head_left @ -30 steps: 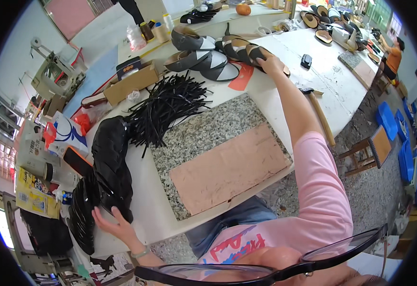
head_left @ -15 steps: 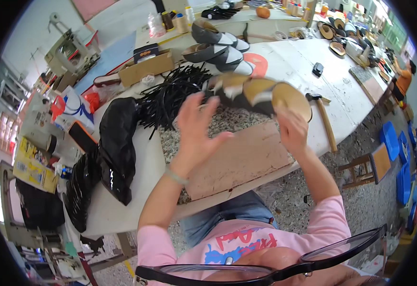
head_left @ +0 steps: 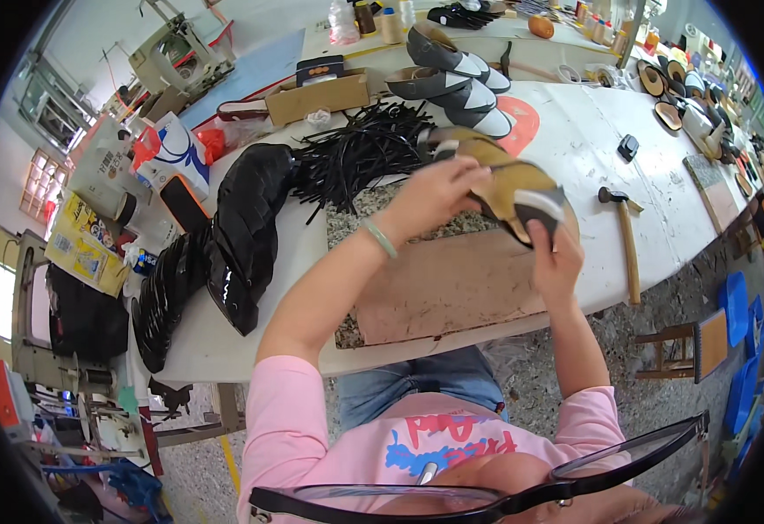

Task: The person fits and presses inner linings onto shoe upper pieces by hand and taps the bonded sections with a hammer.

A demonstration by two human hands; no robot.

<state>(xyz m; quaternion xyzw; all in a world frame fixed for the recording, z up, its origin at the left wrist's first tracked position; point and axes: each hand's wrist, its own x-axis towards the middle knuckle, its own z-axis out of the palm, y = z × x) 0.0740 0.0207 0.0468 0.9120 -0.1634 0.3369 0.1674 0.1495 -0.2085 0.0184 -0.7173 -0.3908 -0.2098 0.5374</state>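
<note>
A shoe upper with tan lining and a black-and-white end is held up over the work board between my two hands. My left hand has its fingers closed on the left side of the upper. My right hand grips the black-and-white end, its thumb pressed against the near edge. Another upper's tan lining shows behind it, partly hidden. Below lies a speckled stone slab with a pinkish-brown board on it. A heap of thin black strips lies left of the slab.
A hammer lies right of the board, near a small black object. Stacked black-and-white uppers stand at the back. Glossy black pieces pile up on the left beside a phone. A wooden stool stands at the right.
My left hand was open and apart from the uppers; it has moved right and closed on one. My right hand has brought the black-and-white end nearer. The view has shifted.
</note>
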